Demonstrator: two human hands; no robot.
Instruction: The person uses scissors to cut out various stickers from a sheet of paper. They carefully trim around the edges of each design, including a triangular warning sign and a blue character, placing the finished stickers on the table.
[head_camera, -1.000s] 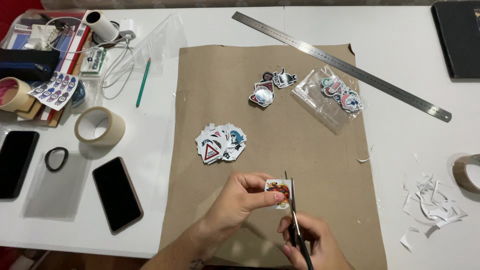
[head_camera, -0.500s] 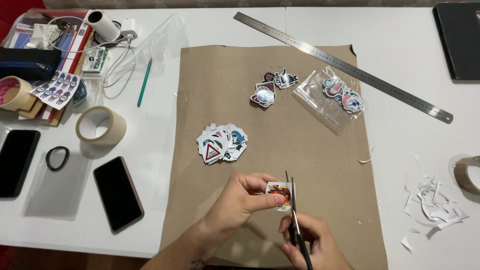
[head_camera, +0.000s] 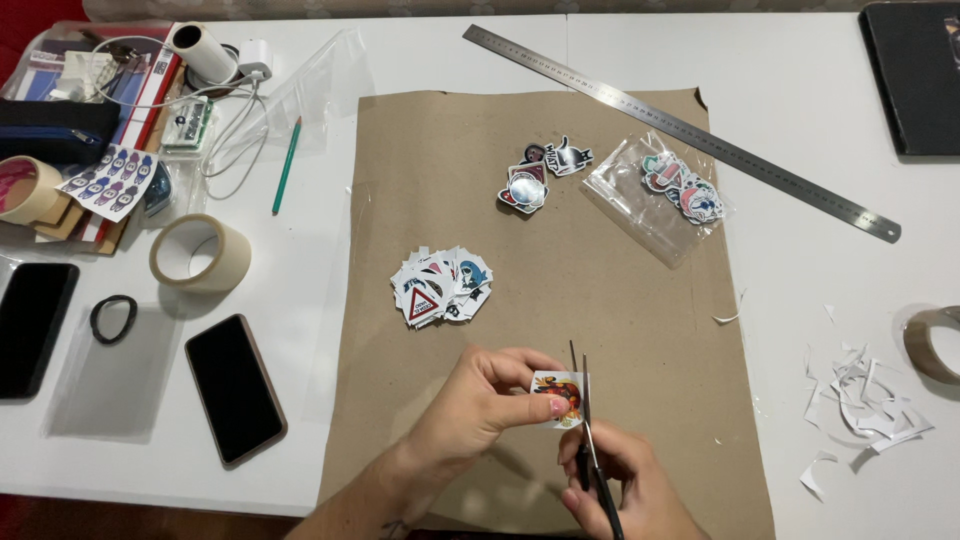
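Near the bottom edge of the brown paper sheet (head_camera: 600, 300), the left hand (head_camera: 480, 410) pinches a small sticker (head_camera: 560, 396) between thumb and fingertips, fingers closed on its left side. Just right of it, the right hand (head_camera: 625, 485) grips a pair of scissors (head_camera: 585, 420), fingers curled through the handles, with the blades pointing up along the sticker's right edge and only slightly parted. Higher on the sheet, left of centre, lies a pile of cut stickers (head_camera: 440, 285); toward its top sit a few loose stickers (head_camera: 540, 175) and a clear plastic bag (head_camera: 665, 195) holding more. Off the sheet's right side are white paper scraps (head_camera: 865, 400), and off its left side a dark phone (head_camera: 235, 388) and a roll of tape (head_camera: 200, 252).
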